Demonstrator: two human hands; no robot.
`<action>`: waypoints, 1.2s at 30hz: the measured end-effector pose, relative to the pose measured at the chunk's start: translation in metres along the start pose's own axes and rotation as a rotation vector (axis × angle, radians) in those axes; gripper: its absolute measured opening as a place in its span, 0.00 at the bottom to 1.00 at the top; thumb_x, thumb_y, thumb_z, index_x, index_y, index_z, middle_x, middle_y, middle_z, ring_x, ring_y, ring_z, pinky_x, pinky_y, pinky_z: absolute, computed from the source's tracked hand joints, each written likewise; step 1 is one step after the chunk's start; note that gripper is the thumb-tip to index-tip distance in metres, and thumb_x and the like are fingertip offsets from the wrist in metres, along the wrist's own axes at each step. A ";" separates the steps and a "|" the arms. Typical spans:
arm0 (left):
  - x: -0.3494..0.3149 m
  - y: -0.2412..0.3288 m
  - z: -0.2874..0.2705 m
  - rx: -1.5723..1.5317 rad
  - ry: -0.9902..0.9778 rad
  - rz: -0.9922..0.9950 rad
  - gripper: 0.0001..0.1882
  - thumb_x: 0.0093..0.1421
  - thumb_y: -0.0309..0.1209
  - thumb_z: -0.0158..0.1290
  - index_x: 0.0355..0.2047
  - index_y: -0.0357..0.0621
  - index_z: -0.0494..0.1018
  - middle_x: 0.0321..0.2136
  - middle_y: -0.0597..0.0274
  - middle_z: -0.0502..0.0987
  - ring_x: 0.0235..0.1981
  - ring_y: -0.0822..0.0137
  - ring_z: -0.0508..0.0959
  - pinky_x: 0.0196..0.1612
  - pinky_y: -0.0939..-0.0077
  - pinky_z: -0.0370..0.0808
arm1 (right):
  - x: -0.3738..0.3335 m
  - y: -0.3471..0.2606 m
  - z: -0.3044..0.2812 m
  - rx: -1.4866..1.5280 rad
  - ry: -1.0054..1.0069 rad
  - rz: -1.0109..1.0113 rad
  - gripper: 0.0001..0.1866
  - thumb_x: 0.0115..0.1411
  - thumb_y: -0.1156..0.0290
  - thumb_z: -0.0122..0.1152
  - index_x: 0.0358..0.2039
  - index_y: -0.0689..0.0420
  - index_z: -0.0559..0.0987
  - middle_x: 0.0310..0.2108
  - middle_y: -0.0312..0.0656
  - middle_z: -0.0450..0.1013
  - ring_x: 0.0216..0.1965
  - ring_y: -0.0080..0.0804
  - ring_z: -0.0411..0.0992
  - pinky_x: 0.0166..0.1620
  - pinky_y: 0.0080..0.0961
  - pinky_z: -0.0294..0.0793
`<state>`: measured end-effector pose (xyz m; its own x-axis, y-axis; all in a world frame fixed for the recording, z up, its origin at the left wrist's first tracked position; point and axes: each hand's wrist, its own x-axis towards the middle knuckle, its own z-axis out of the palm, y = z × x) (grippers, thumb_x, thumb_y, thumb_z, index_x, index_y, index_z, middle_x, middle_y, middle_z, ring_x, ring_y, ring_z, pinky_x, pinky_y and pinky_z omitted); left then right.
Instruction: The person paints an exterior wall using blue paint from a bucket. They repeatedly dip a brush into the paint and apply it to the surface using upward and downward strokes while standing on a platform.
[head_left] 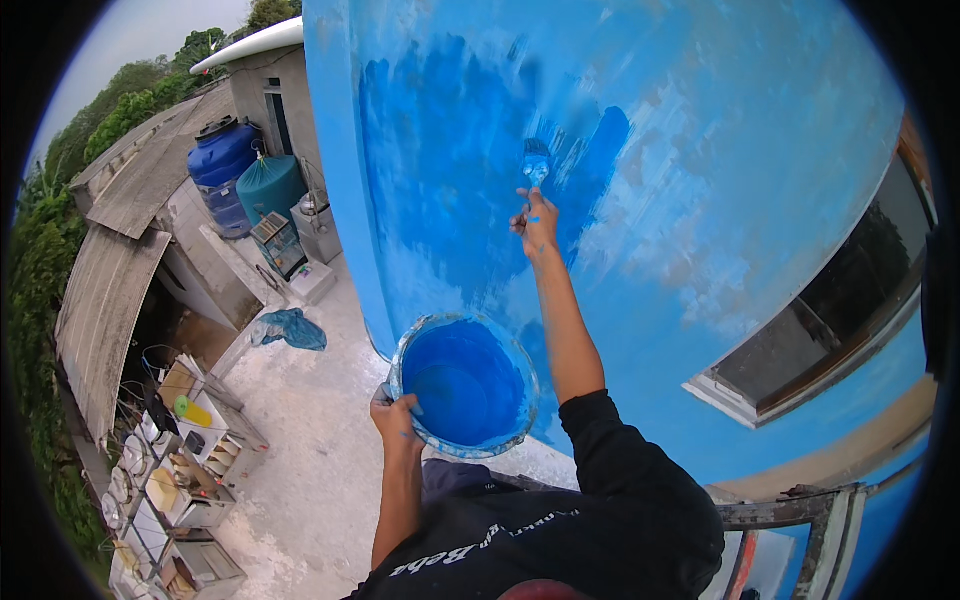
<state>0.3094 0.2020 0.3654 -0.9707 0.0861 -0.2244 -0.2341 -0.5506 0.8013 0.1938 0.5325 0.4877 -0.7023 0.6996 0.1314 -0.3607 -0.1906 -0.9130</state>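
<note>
The right grip (pixel 537 215) clasps a paintbrush (pixel 537 168) pointing to twelve o'clock; the left grip (pixel 397 415) clutches a bucket (pixel 503 372) at its two o'clock.

A home's outdoor yard (pixel 295 415) — blue house wall (pixel 650 225), window (pixel 825 310), water tank (pixel 221 160), shelves (pixel 150 527) of kitchenware (pixel 134 456).

Wall (pixel 640 260), matt, streaky; bucket (pixel 505 375), smooth plastic inside, paint-crusted outside; shirt (pixel 635 485), matt cloth; floor (pixel 310 420), rough concrete.

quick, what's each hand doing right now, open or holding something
Left hand: closed on the rim of the paint bucket.
Right hand: closed, holding the paintbrush.
</note>
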 end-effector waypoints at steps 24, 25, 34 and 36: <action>0.001 -0.006 -0.003 0.055 0.006 -0.012 0.09 0.40 0.12 0.44 0.21 0.38 0.65 0.18 0.57 0.72 0.13 0.68 0.71 0.17 0.75 0.73 | 0.002 0.033 0.035 0.620 0.069 0.622 0.15 0.70 0.66 0.43 0.43 0.67 0.71 0.19 0.35 0.59 0.17 0.28 0.64 0.19 0.27 0.68; 0.000 -0.006 -0.005 0.058 0.008 -0.013 0.09 0.40 0.12 0.44 0.21 0.38 0.65 0.18 0.56 0.72 0.13 0.68 0.72 0.17 0.75 0.73 | 0.006 0.030 0.037 0.576 0.073 0.541 0.15 0.70 0.66 0.42 0.43 0.67 0.71 0.19 0.35 0.59 0.17 0.28 0.63 0.19 0.27 0.68; 0.005 -0.007 -0.019 0.008 0.087 0.026 0.08 0.42 0.14 0.44 0.23 0.38 0.66 0.20 0.56 0.74 0.16 0.67 0.74 0.20 0.72 0.77 | 0.017 -0.089 0.065 0.386 -0.149 -0.157 0.16 0.70 0.64 0.46 0.45 0.65 0.70 0.16 0.33 0.57 0.17 0.27 0.64 0.18 0.28 0.66; 0.009 -0.007 -0.021 0.010 0.073 0.035 0.08 0.42 0.14 0.44 0.24 0.38 0.67 0.21 0.56 0.74 0.16 0.66 0.74 0.22 0.72 0.77 | 0.023 -0.096 0.054 0.390 -0.149 -0.195 0.17 0.70 0.63 0.46 0.47 0.65 0.71 0.15 0.32 0.57 0.16 0.27 0.64 0.18 0.28 0.66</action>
<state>0.3036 0.1889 0.3462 -0.9718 0.0056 -0.2359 -0.2010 -0.5435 0.8150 0.1795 0.5296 0.5986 -0.6684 0.6473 0.3664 -0.6790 -0.3302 -0.6557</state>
